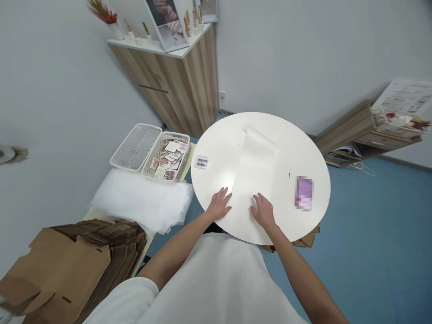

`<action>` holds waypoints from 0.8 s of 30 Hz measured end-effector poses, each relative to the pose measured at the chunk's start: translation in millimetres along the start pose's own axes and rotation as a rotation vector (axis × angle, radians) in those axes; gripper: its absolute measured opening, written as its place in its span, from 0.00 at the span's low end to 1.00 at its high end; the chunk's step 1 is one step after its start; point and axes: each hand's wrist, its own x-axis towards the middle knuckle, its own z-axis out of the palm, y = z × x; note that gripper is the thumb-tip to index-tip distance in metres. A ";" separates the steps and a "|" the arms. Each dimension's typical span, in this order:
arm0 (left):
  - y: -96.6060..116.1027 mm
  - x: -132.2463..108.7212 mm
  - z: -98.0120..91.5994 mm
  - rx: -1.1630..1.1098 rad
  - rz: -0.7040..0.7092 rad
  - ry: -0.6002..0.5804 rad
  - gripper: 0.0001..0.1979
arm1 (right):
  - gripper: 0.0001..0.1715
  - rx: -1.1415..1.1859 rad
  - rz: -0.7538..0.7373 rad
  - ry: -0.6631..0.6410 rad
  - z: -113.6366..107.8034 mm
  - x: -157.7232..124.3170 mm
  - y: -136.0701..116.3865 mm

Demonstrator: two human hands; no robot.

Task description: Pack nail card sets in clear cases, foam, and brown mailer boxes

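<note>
A round white table [216, 144] stands in front of me. A long sheet of thin white wrapping [254, 157] lies on it, running from the far side toward me. My left hand [219, 204] rests flat and open on the near left corner of the sheet. On the near right corner lies my right hand [263, 210], flat, fingers spread. A small clear packet with dark pieces [201, 162] sits at the table's left edge. A blurred purple item [304, 192] lies on the right side.
To the left, two white baskets [137, 146] [168, 157], one holding several small packets, sit beside a stack of white sheets [141, 200] and flat brown cardboard boxes [77, 265]. A wooden cabinet [182, 76] stands at the back, low shelves [364, 130] at right.
</note>
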 end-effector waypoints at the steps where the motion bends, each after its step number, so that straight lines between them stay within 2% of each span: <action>1: -6.4 -1.3 -4.0 0.000 -0.047 0.038 0.26 | 0.25 0.029 -0.026 0.012 -0.4 8.2 -3.6; 4: -34.3 -1.3 -21.8 -0.058 -0.239 0.195 0.27 | 0.26 0.133 -0.087 0.011 -0.8 36.5 -23.3; 7: -70.5 7.8 -45.6 -0.184 -0.372 0.341 0.27 | 0.26 0.273 -0.124 -0.057 -0.7 66.8 -53.9; 11: -114.9 31.4 -74.5 -0.408 -0.505 0.485 0.24 | 0.28 0.500 -0.053 -0.200 2.9 107.4 -99.0; 14: -137.0 50.0 -87.2 -0.570 -0.549 0.481 0.23 | 0.31 0.674 0.091 -0.292 8.8 136.9 -129.8; 17: -148.5 63.8 -90.8 -0.667 -0.557 0.425 0.23 | 0.36 0.831 0.168 -0.309 15.4 162.2 -156.7; 20: -151.9 70.4 -86.4 -0.719 -0.562 0.365 0.24 | 0.39 0.968 0.216 -0.302 22.0 177.7 -177.7; 24: -151.2 68.9 -77.0 -0.759 -0.550 0.332 0.24 | 0.40 1.015 0.247 -0.264 30.2 181.0 -191.5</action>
